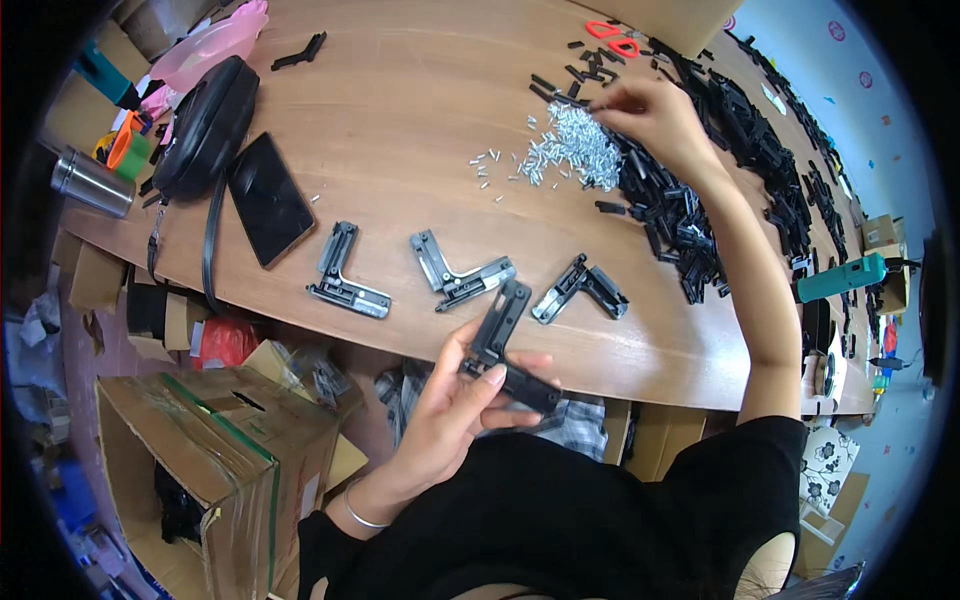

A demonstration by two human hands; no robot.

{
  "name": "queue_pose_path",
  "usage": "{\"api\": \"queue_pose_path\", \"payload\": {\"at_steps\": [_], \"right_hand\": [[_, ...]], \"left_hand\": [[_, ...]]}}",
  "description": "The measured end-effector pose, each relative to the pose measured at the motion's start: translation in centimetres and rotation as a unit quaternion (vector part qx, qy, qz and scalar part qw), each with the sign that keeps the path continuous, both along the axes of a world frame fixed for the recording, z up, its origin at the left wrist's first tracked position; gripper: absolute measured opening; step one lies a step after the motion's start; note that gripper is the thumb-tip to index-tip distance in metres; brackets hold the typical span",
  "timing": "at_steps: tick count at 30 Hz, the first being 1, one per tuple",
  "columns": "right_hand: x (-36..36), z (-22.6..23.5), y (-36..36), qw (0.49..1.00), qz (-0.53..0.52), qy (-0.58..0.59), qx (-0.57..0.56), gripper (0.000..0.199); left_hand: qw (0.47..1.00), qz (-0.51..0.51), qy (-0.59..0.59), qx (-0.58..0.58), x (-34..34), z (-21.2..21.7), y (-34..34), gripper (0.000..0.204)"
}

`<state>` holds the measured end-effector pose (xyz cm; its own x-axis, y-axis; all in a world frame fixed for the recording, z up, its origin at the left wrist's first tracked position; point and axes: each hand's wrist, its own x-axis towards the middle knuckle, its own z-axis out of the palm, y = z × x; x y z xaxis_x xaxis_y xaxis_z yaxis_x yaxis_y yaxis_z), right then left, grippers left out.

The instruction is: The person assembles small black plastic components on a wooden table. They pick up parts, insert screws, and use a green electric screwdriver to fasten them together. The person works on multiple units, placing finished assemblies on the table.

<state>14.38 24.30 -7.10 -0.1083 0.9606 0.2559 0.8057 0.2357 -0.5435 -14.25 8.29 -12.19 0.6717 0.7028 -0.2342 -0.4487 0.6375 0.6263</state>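
My left hand [450,410] grips a black L-shaped plastic shell [500,325], shaped like a toy pistol, over the table's near edge. Just beyond it three similar shells lie on the table: one at the left [346,270], one in the middle [460,268] and one at the right [582,290]. Across the table my right hand [655,112] has its fingers pinched together above a heap of small silver pins [575,150]. Anything between those fingertips is too small to make out. Small black plastic pieces [680,215] are piled beside the pins, under my right forearm.
At the left lie a phone [270,200], a black zip case [208,125] and a steel cup [93,182]. Red-handled scissors [612,40] are at the far side. A teal bottle [842,278] is at the right. An open cardboard box [200,450] stands below the table.
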Motion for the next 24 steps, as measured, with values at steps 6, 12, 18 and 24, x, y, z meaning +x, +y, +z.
{"api": "queue_pose_path", "payload": {"at_steps": [6, 12, 18, 24], "right_hand": [[-5.0, 1.2, -15.7, 0.993, 0.085, 0.075, 0.013, 0.015], [-7.8, -1.9, -22.5, 0.990, 0.017, 0.094, 0.106, 0.026], [-9.4, -4.9, -23.1, 0.976, -0.059, 0.163, 0.132, 0.019], [-9.8, -6.1, -23.0, 0.955, -0.032, 0.258, 0.145, 0.017]], "left_hand": [[0.999, 0.008, -0.024, -0.032, 1.9, -0.8, -0.6, 0.047], [0.992, 0.016, -0.100, -0.078, 3.6, -1.0, -1.2, 0.045], [0.995, -0.010, -0.099, -0.033, 4.6, -0.7, -2.3, 0.048], [0.995, -0.008, -0.094, 0.025, 4.8, -0.6, -3.0, 0.051]]}}
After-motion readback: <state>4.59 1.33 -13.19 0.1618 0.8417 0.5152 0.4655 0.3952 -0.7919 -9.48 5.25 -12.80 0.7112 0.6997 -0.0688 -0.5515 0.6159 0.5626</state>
